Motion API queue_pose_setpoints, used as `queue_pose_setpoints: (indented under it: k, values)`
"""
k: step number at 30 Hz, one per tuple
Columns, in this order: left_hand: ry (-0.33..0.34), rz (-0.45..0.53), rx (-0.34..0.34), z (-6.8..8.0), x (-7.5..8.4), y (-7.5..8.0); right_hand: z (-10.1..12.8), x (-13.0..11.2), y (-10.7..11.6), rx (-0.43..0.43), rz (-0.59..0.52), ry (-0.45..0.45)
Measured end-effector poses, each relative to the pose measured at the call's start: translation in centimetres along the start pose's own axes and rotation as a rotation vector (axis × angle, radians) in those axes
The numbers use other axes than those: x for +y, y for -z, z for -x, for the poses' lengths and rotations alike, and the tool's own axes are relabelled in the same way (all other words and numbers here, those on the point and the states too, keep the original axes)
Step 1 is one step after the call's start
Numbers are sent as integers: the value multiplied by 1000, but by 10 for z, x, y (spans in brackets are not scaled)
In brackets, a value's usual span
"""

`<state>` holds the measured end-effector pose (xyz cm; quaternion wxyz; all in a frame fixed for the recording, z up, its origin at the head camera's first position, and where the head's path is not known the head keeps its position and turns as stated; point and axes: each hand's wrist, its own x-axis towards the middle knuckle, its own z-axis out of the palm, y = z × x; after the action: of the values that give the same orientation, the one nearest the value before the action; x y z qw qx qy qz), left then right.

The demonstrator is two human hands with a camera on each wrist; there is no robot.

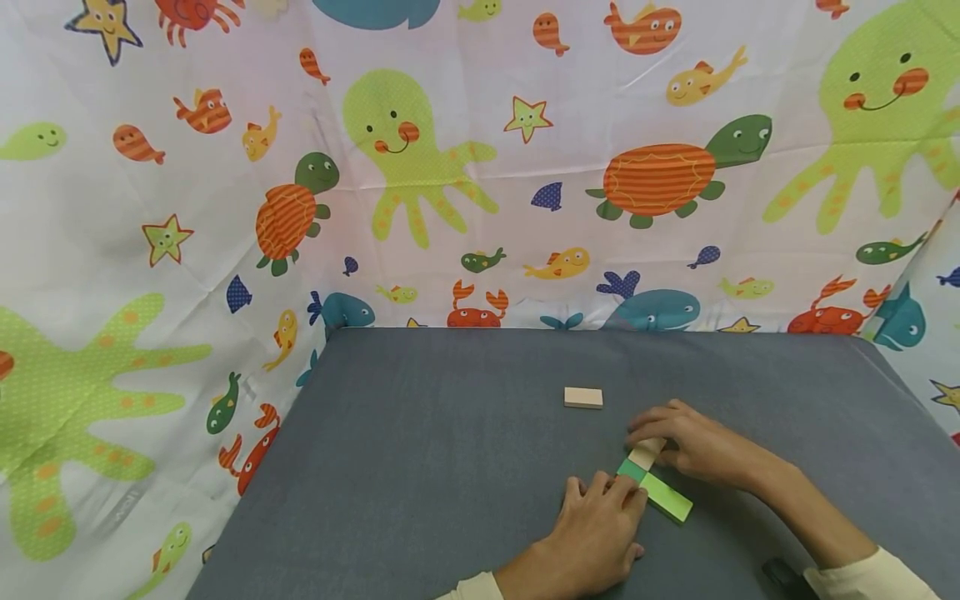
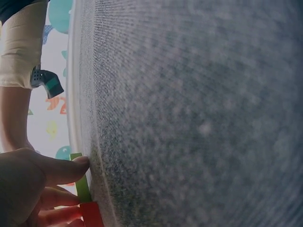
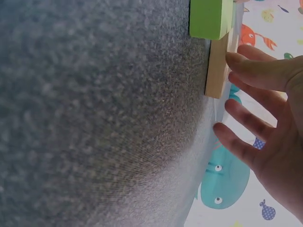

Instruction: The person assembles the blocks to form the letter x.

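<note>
Blocks: a small cluster lies on the grey table (image 1: 450, 433), right of centre and near the front edge.

Left hand (image 1: 596, 533): palm down on the table, fingertips on the near end of the cluster, touching the dark green block (image 1: 632, 471) and the light green block (image 1: 666, 497). In the left wrist view the thumb (image 2: 61, 169) presses the edge of the light green block (image 2: 81, 182), with a red block (image 2: 91, 215) just below it, against the fingers. Fingers are bent over the blocks; whether they pinch or only press, cannot tell.

Light green block: flat, running diagonally toward the right front, its near end free of both hands. The dark green block touches its far end.

Tan block (image 1: 647, 452): lies in line beyond the dark green one, touching it. In the right wrist view it (image 3: 218, 64) sits partly under the light green block (image 3: 209, 18).

Right hand (image 1: 693, 446): over the tan block's far end, fingers straight and spread, one fingertip (image 3: 234, 60) touching the block's side. Relaxed, nothing gripped.

Second tan block (image 1: 583, 397): alone, flat, farther back on the table, apart from the cluster and both hands.

Behind the table: a sea-animal curtain (image 1: 480, 167).
</note>
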<state>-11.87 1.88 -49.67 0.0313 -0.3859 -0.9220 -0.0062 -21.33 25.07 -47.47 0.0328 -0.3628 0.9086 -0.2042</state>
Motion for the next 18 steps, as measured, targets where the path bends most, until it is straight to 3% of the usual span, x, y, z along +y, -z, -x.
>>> queue_pose_setpoints:
  k: [9, 14, 18]
  values:
    - [40, 74, -17, -1, 1, -2, 7, -4, 1, 54, 47, 3]
    - [45, 130, 49, 0, -3, 0, 10, -8, 2, 70, 43, 43]
    - [56, 175, 163, 2, -12, 3, 13, -11, 0, 81, 33, 56]
